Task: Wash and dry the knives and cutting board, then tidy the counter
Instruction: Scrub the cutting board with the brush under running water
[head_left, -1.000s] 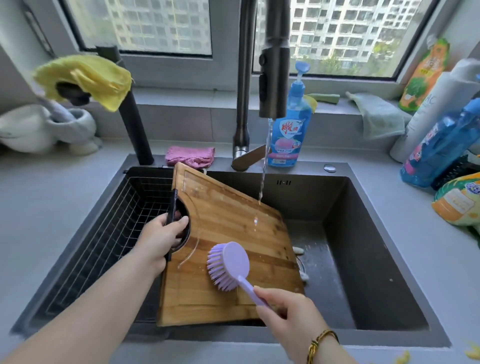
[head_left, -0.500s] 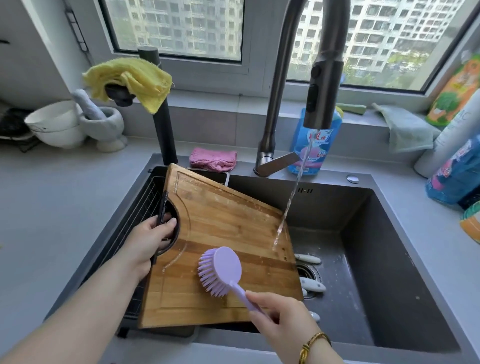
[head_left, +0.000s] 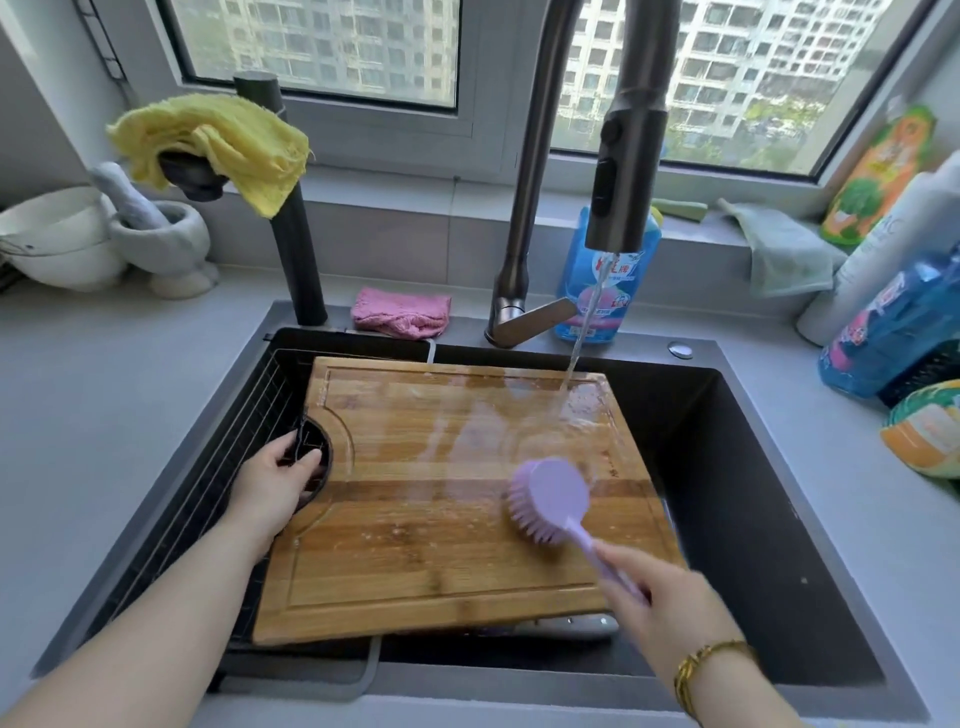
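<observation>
Cutting board (head_left: 447, 499) is lying over sink (head_left: 769, 519), water hitting it. We're gripping its handle hole with left hand (head_left: 278, 480), right hand (head_left: 670, 603) gripping purple brush (head_left: 550, 501).

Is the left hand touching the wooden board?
Touching. The head view shows the left hand curling its fingers into the cutting board at its round handle hole.

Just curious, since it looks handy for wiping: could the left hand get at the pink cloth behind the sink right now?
Probably yes, once freed: the left hand grips the cutting board by its handle hole, and nothing stands between it and the pink cloth on the counter beyond the board.
</observation>
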